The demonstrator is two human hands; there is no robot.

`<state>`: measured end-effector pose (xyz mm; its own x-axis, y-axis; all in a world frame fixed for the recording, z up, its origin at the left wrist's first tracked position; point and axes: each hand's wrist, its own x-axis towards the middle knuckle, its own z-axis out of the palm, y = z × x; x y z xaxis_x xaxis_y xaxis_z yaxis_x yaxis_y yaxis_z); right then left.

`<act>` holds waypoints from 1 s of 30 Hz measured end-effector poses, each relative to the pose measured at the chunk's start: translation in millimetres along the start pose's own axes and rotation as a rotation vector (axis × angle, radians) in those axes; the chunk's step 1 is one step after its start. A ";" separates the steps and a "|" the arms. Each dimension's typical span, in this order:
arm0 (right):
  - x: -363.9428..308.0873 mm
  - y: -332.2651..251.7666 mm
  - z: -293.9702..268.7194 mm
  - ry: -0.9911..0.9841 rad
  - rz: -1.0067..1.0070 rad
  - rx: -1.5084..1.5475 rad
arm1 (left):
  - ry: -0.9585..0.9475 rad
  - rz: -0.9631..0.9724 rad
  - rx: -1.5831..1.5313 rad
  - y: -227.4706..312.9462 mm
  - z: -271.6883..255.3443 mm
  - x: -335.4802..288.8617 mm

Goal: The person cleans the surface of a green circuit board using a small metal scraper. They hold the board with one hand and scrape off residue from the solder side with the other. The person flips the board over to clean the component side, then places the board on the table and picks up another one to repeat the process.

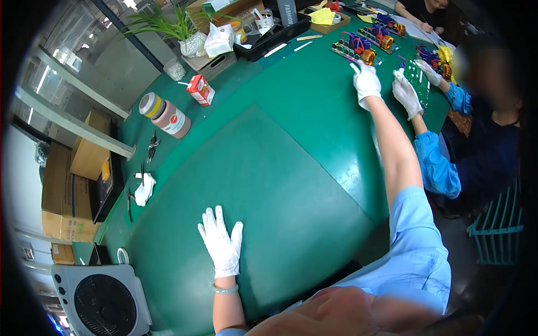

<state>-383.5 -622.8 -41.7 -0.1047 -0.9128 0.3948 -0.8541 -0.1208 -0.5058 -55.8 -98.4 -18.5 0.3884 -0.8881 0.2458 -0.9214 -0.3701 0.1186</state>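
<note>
My left hand (220, 241), in a white glove with a bracelet at the wrist, lies palm down on the green mat (252, 162), fingers spread and holding nothing. Stretched to the far right, my gloved right hand (367, 84) has its fingers at the near edge of a circuit board (354, 49) with a copper coil and blue parts. Those fingers look closed on that edge, though the hand partly hides the grip. More boards with coils (386, 25) stand behind it. Right of my hand, a co-worker's gloved hands (407, 94) hold a green circuit board (417, 84).
Left on the table are a pink bottle (172, 120), a red drink carton (200, 91), pliers (152, 147), tweezers on a white cloth (145, 189) and a grey fan (103, 302). A potted plant (193, 45) and black tray (272, 42) stand at the back. Another person writes at far right.
</note>
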 end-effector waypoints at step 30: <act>-43.5 -35.8 -56.8 -0.132 -0.072 0.079 | 0.063 0.009 -0.033 2.1 -5.7 -5.1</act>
<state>-377.3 -556.5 2.8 0.0277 -0.9432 0.3310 -0.8140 -0.2135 -0.5402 -59.6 -93.1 -14.0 0.3808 -0.8724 0.3065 -0.9244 -0.3518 0.1472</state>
